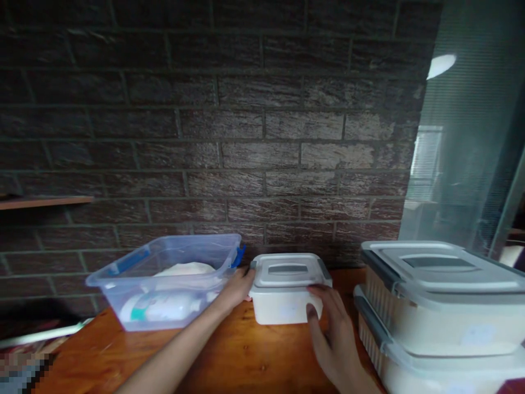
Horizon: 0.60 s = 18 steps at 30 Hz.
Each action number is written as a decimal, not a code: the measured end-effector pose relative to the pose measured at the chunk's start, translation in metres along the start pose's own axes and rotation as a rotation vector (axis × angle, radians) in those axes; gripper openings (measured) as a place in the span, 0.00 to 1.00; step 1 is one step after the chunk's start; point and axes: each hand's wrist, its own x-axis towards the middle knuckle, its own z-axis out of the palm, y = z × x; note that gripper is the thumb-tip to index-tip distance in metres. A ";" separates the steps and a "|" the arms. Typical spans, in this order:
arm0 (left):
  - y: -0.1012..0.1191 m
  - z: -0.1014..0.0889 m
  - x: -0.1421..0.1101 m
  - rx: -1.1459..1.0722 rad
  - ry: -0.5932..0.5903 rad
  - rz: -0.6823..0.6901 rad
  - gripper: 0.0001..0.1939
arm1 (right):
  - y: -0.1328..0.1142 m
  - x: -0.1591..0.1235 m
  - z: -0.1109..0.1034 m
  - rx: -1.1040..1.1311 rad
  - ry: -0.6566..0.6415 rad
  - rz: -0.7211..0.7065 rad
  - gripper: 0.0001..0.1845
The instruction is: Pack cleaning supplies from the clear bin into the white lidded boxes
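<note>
A small white storage box [276, 306] with a pale grey lid [287, 280] stands on the wooden table, close to the brick wall. My left hand [239, 287] grips it by the left side near the latch, with its fingers partly hidden. At the front right corner is my right hand [334, 334], its thumb and fingers apart. Its fingertips overlap the lid's edge, and the thumb is in front of the box. To the left, a clear bluish plastic bin [221, 241] without a lid holds a white bottle [168, 306] on its side and something white.
Two larger lidded boxes are stacked at the right, the upper box [430, 323] on the lower box [414, 377]. Behind the table [241, 361] rises a dark brick wall [262, 126], with a glass panel [463, 153] at right. A shelf [45, 203] juts out at left.
</note>
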 end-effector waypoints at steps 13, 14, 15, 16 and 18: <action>-0.011 -0.037 -0.048 -0.137 -0.041 0.021 0.28 | 0.055 0.031 0.026 0.710 0.224 0.654 0.28; -0.014 -0.032 -0.048 -0.173 -0.057 0.013 0.28 | 0.057 0.032 0.024 0.738 0.220 0.668 0.28; -0.016 -0.029 -0.047 -0.209 -0.067 0.007 0.27 | 0.058 0.033 0.022 0.761 0.219 0.677 0.27; -0.018 -0.025 -0.046 -0.245 -0.070 0.005 0.25 | 0.060 0.033 0.021 0.778 0.222 0.680 0.26; -0.022 -0.020 -0.044 -0.306 -0.064 0.011 0.23 | 0.062 0.033 0.020 0.797 0.233 0.680 0.25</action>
